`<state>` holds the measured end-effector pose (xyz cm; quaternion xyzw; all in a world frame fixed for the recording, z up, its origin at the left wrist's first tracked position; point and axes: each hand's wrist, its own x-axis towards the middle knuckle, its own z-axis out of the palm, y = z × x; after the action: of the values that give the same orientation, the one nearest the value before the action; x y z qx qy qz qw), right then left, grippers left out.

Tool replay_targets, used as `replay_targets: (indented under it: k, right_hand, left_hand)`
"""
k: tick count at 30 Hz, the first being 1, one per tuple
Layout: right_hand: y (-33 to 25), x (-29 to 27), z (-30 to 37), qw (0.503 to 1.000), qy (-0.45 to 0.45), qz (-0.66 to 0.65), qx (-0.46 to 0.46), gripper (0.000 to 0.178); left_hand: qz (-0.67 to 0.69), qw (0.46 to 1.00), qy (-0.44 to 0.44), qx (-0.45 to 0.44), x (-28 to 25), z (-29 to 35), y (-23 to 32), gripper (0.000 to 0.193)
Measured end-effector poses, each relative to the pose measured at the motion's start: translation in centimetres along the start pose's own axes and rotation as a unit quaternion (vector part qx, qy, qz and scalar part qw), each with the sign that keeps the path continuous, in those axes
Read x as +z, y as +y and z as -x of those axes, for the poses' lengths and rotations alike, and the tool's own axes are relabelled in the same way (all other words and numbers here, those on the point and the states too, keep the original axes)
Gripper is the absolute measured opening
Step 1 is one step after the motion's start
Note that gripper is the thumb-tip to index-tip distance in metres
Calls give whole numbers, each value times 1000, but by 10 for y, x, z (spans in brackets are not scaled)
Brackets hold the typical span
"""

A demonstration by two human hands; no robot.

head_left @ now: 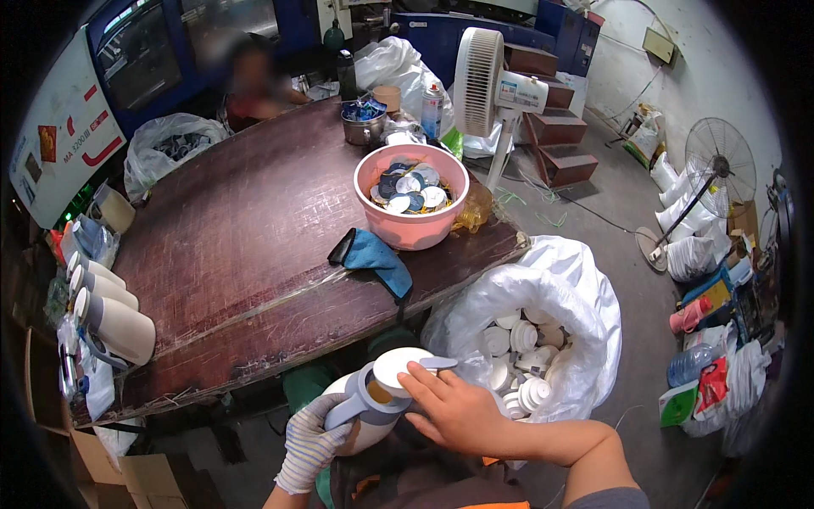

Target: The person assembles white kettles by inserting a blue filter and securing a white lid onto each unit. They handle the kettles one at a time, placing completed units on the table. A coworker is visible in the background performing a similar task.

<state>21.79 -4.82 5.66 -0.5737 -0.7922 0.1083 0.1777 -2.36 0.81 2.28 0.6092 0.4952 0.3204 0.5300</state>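
Jug (366, 434): cream, grey-collared, tilted, this side of the scuffed wooden table (229, 254); base hidden. Left hand (312, 441), in striped knit, curls closed around its grey handle (341, 412). Right hand (462, 416), bare, half-open, lays fingertips on the round white lid (392, 373); thumb's contact cannot be told. Beyond: crinkled plastic bag (585, 314).

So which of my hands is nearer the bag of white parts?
Right. Your right hand is on the jug's lid, just left of the bag; your gloved left hand is farther left, holding the jug.
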Motion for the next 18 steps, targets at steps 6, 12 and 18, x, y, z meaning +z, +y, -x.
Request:
replay_targets:
  k: [6, 12, 18]
  right_hand:
    - [-4, 62, 6, 981, 106, -162, -31, 78]
    - [-15, 77, -13, 984, 170, -44, -43, 75]
    - [-25, 21, -6, 997, 64, -37, 6, 68]
  left_hand:
    - [-47, 997, 25, 50, 2, -6, -15, 36]
    - [82, 990, 104, 45, 7, 5, -37, 37]
    - [42, 994, 80, 60, 7, 14, -37, 38]
